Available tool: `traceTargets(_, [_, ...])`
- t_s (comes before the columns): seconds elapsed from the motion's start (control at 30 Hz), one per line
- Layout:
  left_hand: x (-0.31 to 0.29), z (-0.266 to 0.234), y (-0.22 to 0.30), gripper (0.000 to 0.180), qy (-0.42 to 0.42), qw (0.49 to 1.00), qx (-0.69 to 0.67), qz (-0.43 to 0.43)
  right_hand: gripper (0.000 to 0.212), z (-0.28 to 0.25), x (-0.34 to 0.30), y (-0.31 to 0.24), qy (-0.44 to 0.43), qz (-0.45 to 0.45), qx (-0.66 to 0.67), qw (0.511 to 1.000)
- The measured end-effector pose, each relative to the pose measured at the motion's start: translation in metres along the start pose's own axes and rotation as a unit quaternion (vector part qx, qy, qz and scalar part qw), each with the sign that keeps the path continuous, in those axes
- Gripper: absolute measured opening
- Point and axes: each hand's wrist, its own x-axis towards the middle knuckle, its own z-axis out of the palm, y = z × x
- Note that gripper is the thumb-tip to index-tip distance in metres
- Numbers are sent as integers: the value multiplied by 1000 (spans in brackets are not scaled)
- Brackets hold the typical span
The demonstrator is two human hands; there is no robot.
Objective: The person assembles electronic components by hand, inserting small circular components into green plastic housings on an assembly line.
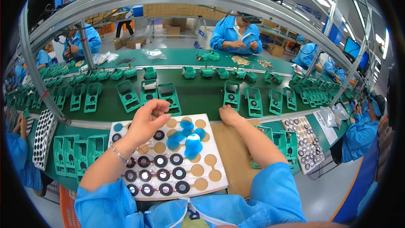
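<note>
Two hands are seen over a white foam tray [211,175] at the bench's near edge. Black ring parts [160,160] with pale centres are seated in its round holes, mostly toward the near-left corner. They are judged light, stiff and small, best pinched by the rim. The left hand [145,122] is pinched on something too small to tell; the right hand [230,115] is curled shut at the far edge.

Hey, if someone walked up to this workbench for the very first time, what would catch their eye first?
Probably the white foam tray right in front of the person, its round pockets partly filled with black rings and partly bare. The left hand hovers over it with pinched fingers, while the right hand rests at its far edge. Behind them runs a green conveyor belt carrying rows of green plastic frames.
</note>
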Motion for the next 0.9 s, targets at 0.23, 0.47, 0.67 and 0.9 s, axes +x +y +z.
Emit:
traceTargets(0.23, [6, -20, 16, 20, -72, 964, 253, -35, 23, 10, -1, 9, 28, 61, 38, 997])
traceTargets(0.47, [-16, -27, -3, 28, -170, 823, 537, 73, 23, 3, 4, 21, -43, 78, 127, 988])
traceTargets(0.67, [-17, -24, 1, 14, -178, 715, 669, 101, 13, -49, -20, -5, 133, 113, 357, 917])
traceTargets(0.9, [-16, -19, -2, 9, -177, 685, 676, 208, 12, -143, -117, -110, -22, -100, 478, 872])
